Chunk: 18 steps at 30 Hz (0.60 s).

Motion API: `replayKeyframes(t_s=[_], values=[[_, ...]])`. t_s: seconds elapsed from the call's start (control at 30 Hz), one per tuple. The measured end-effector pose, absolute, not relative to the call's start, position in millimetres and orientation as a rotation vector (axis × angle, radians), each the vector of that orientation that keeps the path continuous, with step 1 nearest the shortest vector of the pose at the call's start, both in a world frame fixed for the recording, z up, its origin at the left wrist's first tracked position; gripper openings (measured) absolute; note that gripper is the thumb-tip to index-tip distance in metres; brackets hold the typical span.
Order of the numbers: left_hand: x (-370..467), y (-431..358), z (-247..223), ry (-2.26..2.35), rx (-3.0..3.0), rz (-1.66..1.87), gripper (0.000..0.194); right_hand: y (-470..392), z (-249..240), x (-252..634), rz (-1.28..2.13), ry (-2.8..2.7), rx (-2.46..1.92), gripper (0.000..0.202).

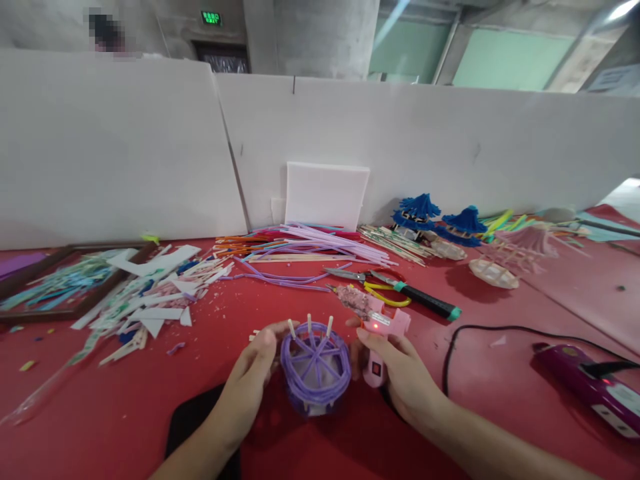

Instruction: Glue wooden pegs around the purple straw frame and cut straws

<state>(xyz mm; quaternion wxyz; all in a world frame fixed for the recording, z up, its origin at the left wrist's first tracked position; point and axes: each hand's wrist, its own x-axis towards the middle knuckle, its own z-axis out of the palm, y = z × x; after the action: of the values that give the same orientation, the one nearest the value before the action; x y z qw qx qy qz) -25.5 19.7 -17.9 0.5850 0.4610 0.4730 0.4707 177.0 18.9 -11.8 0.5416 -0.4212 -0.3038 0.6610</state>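
Note:
A round purple pipe-cleaner structure (pixel 317 373) with spokes across its top and pale sticks poking up stands near the front middle of the red table. My left hand (pixel 257 360) is curled against its left side, fingers partly behind it. My right hand (pixel 390 360) is wrapped round a pink glue gun (pixel 376 368) just right of the structure. A red light glows on the gun, and its nozzle end, coated with crumbly pinkish material, points up and left.
Pliers (pixel 425 300) and yellow-handled scissors (pixel 387 295) lie behind the gun. Purple pipe cleaners (pixel 330 243) are piled farther back. Scraps (pixel 160 300) cover the left, beside a brown frame (pixel 75 313). A black cable (pixel 480 327) and purple power strip (pixel 590 383) are at right.

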Motion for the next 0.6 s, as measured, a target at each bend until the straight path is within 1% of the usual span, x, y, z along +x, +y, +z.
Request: replayKeyframes(t_s=[0.1,0.17,0.27,0.33,0.37,0.4,0.43,0.53,0.6], values=[[-30.1,19.1,-25.9,0.923,1.117,1.112,0.067,18.5,-16.9,175.2,1.6,-0.649,-0.956,0.042],[-30.5,16.8,-29.4,0.88,1.208,1.095,0.085,18.1,-19.5,174.5,1.612,-0.614,-0.947,0.04],[-26.1,11.4,-33.2,0.951,1.403,1.068,0.121,16.7,-21.4,173.2,1.607,-0.566,-0.979,0.034],[-21.5,8.5,-34.9,1.051,1.538,1.1,0.136,15.1,-22.6,172.2,1.635,-0.555,-0.978,0.032],[-19.2,7.5,-35.1,1.096,1.584,1.119,0.139,14.3,-23.6,171.8,1.656,-0.556,-0.969,0.032],[-17.2,6.9,-34.4,1.134,1.61,1.118,0.138,13.7,-24.9,171.7,1.678,-0.562,-0.963,0.033],[-15.5,6.7,-32.9,1.17,1.615,1.094,0.133,13.4,-26.4,171.8,1.69,-0.573,-0.966,0.034],[-12.8,7.2,-25.3,1.237,1.579,0.957,0.102,14.2,-31.0,174.0,1.63,-0.622,-1.029,0.037],[-12.9,7.8,-21.0,1.247,1.566,0.93,0.093,15.8,-32.7,176.1,1.541,-0.637,-1.067,0.039]])
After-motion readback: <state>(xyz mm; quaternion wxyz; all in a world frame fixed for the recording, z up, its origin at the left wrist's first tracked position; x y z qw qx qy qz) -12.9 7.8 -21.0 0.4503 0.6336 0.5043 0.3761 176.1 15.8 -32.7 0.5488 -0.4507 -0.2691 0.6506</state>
